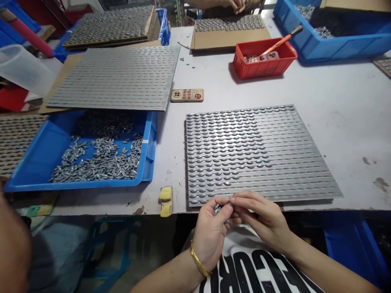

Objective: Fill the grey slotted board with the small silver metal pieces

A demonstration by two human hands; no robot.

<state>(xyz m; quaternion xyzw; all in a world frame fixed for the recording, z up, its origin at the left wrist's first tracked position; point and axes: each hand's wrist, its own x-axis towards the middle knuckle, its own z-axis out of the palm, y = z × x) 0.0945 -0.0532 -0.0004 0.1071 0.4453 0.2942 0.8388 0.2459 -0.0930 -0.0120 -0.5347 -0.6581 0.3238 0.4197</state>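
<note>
My left hand (210,230), with a gold bracelet at the wrist, is curled around several small grey metal pieces (216,209) in the palm. Against its thumb and fingertips, my right hand (261,215) pinches its fingers together; what lies between them is too small to make out. Both hands are just over the near edge of a grey slotted board (293,162). Leaf-shaped metal pieces (222,138) sit in rows on its left and far parts, while bare slots show on the right and near side.
To the left, a blue bin (146,162) holds loose metal pieces under another slotted board (116,77). A red box (264,67) with an orange-handled tool stands farther back. Another blue bin (345,44) is at back right. A yellow object (165,201) lies by the table edge; other people's arms show nearby.
</note>
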